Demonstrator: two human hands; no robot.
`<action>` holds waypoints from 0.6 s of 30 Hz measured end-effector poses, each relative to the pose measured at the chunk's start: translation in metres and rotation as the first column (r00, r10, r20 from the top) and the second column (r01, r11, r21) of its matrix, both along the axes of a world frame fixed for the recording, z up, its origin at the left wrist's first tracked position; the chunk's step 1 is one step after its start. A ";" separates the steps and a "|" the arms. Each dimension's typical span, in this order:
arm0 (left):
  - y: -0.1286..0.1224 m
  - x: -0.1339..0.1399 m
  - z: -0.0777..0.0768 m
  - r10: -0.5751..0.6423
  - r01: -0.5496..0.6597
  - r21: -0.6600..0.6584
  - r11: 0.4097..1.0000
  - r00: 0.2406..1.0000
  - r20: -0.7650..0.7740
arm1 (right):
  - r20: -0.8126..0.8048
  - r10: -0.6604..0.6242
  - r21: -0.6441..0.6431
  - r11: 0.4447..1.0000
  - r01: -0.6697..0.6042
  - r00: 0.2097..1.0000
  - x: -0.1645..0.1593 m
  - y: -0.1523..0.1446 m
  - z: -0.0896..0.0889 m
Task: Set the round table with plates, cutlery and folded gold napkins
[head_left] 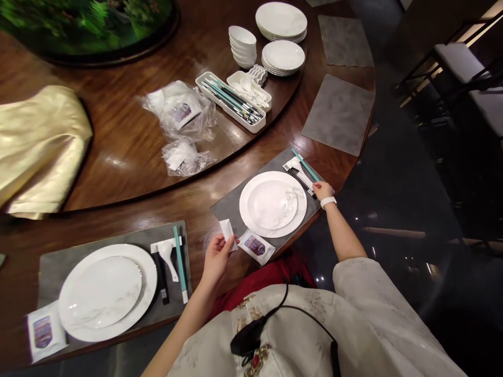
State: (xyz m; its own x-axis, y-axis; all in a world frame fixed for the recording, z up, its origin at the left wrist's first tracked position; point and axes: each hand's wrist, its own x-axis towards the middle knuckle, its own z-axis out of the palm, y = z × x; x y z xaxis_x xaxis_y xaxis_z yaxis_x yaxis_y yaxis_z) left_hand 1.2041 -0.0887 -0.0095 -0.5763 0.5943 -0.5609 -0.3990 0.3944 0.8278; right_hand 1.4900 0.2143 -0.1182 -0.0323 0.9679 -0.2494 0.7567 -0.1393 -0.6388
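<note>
My left hand [218,255] pinches a small white paper packet [227,231] by its lower end, over the near left corner of a grey placemat. My right hand [323,190] has its fingertips closed at the near end of a slim white packet [305,181], which lies between black chopsticks [295,177] and teal chopsticks [306,165]. A white spoon [297,165] rests between the chopsticks, partly overlapped. Left of it, a small white plate [272,205] sits on a larger white plate [244,209]. In front lies a printed white sachet [257,247].
Another setting has stacked plates [104,293], a spoon [167,259] and a sachet [46,332]. The raised turntable bears a chopstick tray [231,102], spoon tray [255,94], bowls [242,47], plate stacks [281,21], plastic bags [178,112] and gold cloth [43,141].
</note>
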 end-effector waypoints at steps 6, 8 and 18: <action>0.005 0.002 0.003 0.015 -0.015 0.022 1.000 0.999 0.033 | 0.175 0.131 -0.016 0.991 -0.130 0.976 -0.003 0.006 0.013; 0.006 0.003 0.004 0.025 -0.026 0.027 0.999 0.998 0.050 | 0.272 0.168 0.004 0.984 -0.175 0.948 -0.007 0.010 0.020; -0.002 0.000 0.004 0.037 -0.037 -0.011 0.999 0.999 0.034 | 0.414 0.353 -0.002 0.922 -0.387 0.839 -0.051 0.032 0.048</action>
